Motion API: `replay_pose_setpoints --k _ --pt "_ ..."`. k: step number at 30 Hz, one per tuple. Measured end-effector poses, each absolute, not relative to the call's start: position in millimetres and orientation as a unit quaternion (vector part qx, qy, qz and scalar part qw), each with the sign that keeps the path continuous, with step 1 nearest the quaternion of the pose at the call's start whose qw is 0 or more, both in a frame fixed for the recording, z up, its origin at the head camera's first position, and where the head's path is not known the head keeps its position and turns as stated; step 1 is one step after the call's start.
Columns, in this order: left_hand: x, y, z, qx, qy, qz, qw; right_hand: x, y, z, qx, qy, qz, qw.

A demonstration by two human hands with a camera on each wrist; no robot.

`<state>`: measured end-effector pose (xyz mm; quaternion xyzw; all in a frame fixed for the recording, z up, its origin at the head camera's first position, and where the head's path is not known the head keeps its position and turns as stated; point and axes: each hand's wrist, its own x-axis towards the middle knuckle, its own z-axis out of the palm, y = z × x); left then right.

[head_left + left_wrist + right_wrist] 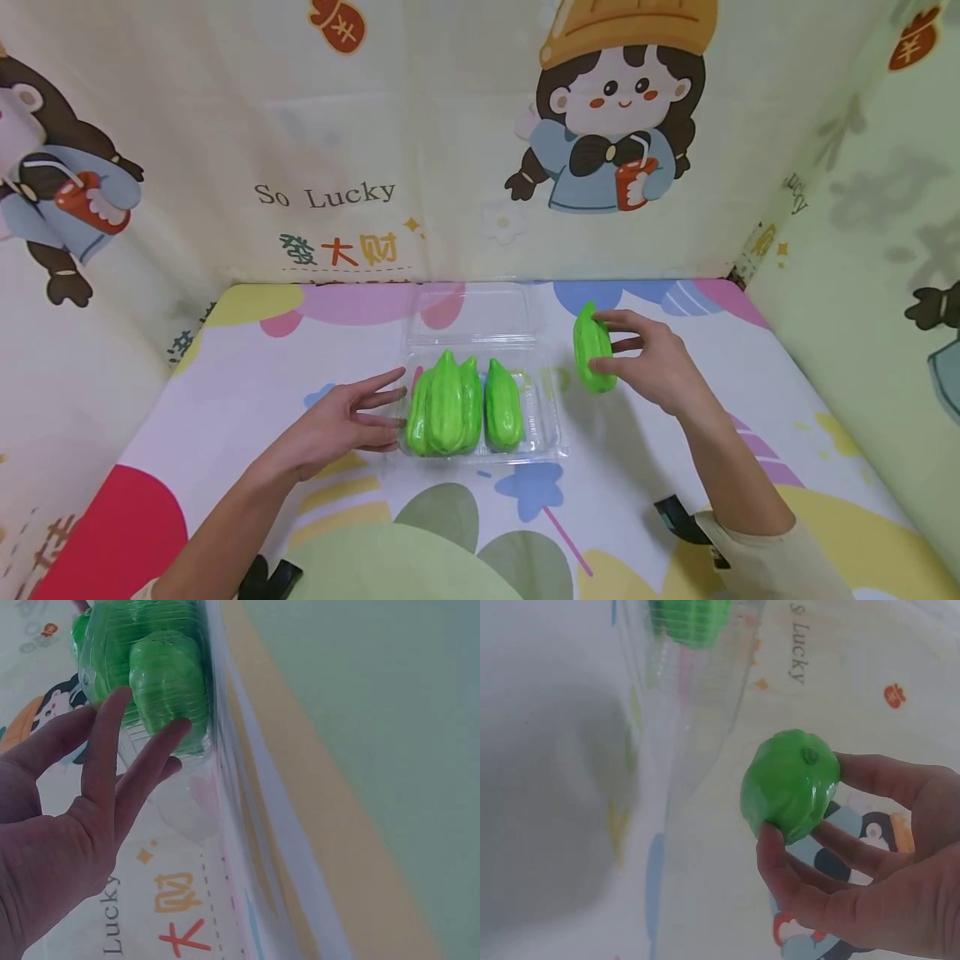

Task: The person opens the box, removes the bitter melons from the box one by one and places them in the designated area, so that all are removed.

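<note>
My right hand [660, 362] pinches a glossy green ribbed fruit, shaped like a star fruit [592, 350], between thumb and fingers. It is held upright above the cloth, right of a clear plastic clamshell box [557, 421]. In the right wrist view the held star fruit [787, 784] shows a small dimple at its blunt end. Several similar star fruits lie in the box: a tight group [446, 408] on the left and a single one [504, 408] beside it. My left hand [337, 429] has its fingers extended, fingertips right at the box's left wall.
The clear lid [472, 312] lies folded back behind the box. A colourful patterned cloth [247, 400] covers the table. Printed fabric walls [450, 108] close off the back and both sides.
</note>
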<state>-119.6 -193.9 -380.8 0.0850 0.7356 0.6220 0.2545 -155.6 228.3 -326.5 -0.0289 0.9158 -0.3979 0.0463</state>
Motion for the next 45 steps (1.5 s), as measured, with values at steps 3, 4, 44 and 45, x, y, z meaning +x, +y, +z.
replay_pose_setpoints --k 3,4,44,45 --pt "-119 -195 -381 0.087 0.736 0.622 0.252 -160 230 -331 -0.030 0.914 -0.400 0.055" --pt "-119 -195 -381 0.088 0.735 0.623 0.252 -162 231 -333 -0.029 0.914 -0.401 0.058" --pt "-119 -195 -382 0.098 0.731 0.626 0.254 -187 241 -374 -0.020 0.915 -0.387 0.110" --pt "-118 -195 -382 0.098 0.731 0.625 0.254 -187 240 -374 -0.020 0.915 -0.387 0.111"
